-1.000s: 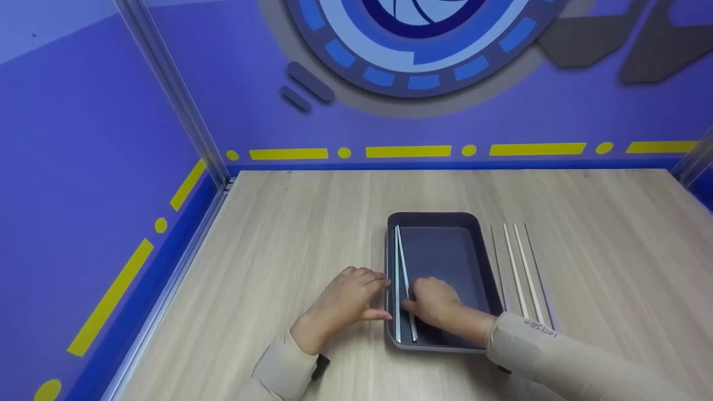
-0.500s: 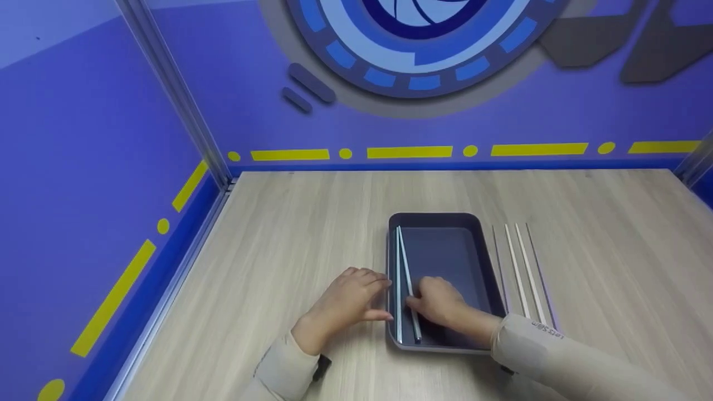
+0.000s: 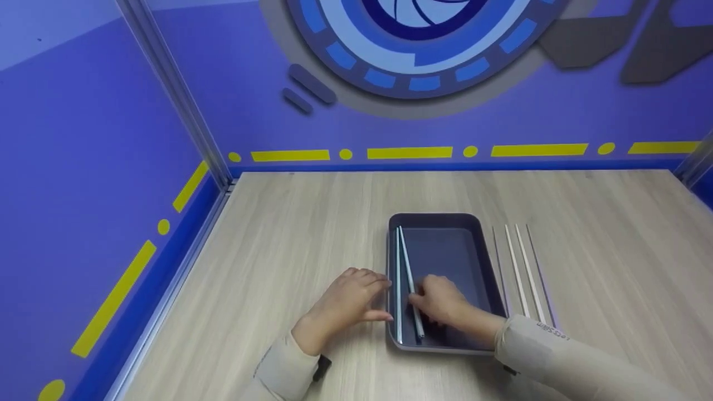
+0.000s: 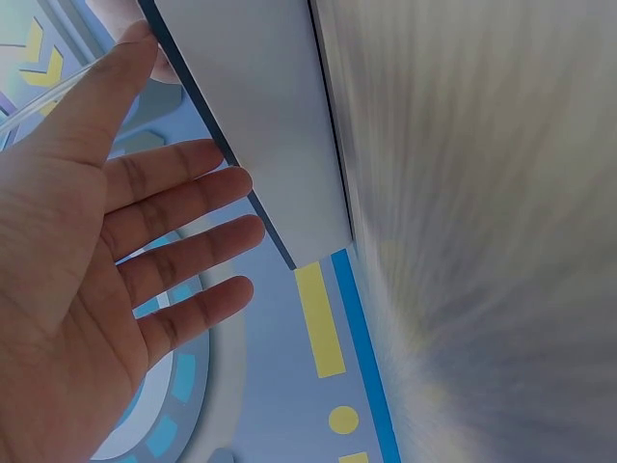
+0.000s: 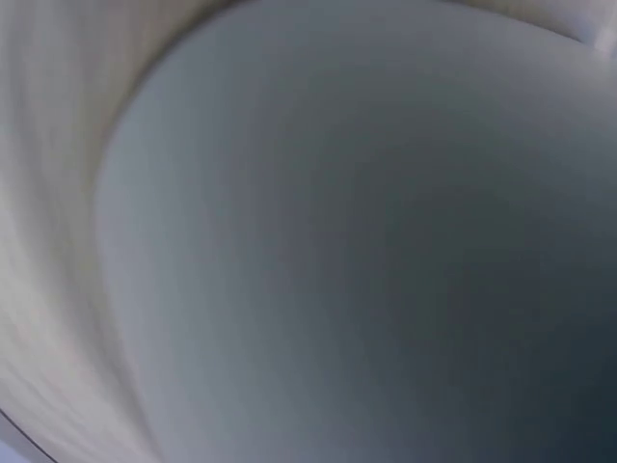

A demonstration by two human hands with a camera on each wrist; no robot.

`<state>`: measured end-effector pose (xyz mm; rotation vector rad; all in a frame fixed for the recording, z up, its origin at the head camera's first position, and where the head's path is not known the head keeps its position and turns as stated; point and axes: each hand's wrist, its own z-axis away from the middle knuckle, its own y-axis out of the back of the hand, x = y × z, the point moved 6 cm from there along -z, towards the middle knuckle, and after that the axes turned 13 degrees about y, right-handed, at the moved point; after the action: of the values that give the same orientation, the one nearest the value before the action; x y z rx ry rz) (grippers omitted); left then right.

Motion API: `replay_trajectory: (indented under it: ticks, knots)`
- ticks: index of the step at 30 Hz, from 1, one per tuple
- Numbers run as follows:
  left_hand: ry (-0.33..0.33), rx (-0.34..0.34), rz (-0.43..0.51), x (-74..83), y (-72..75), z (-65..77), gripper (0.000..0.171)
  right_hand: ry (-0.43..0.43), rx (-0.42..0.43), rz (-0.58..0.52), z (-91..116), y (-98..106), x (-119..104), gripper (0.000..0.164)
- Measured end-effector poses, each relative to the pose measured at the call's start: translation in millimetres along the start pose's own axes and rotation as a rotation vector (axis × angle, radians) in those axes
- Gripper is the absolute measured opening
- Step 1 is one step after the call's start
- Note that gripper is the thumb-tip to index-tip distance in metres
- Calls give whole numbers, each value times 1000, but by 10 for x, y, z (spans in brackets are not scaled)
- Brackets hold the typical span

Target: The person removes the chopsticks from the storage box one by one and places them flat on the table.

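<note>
The left hand (image 3: 351,298) is at the tray (image 3: 445,253)'s left edge, fingers straight and spread, thumb set apart. The right hand (image 3: 443,301) comes over the tray's near right corner, fingers curled, pinching the right chopstick (image 3: 406,262); the left chopstick (image 3: 398,278) lies along the tray's left edge. Four thin sticks (image 3: 517,273) lie on the wood-grain bench (image 3: 306,223) beside the tray's right edge. A purple-blue panel (image 3: 245,106) with yellow dashes rises behind the bench's far edge
</note>
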<state>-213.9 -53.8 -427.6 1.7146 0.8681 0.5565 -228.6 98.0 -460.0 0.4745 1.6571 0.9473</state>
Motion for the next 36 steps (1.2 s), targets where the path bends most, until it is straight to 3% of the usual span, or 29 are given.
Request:
replay_trajectory:
  ticks: [5,14,28,36]
  knots:
    - [25,-36,24,-11,-8,5,62,-17,-4,-6,2,35,-1,20]
    - [17,-22,18,-13,-11,3,62,-16,-10,-12,14,98,-3,21]
    - [8,29,17,-13,11,6,61,43,-27,-103,27,289,-33,22]
    - [-14,91,6,1,33,16,61,-25,-36,-169,61,390,32,19]
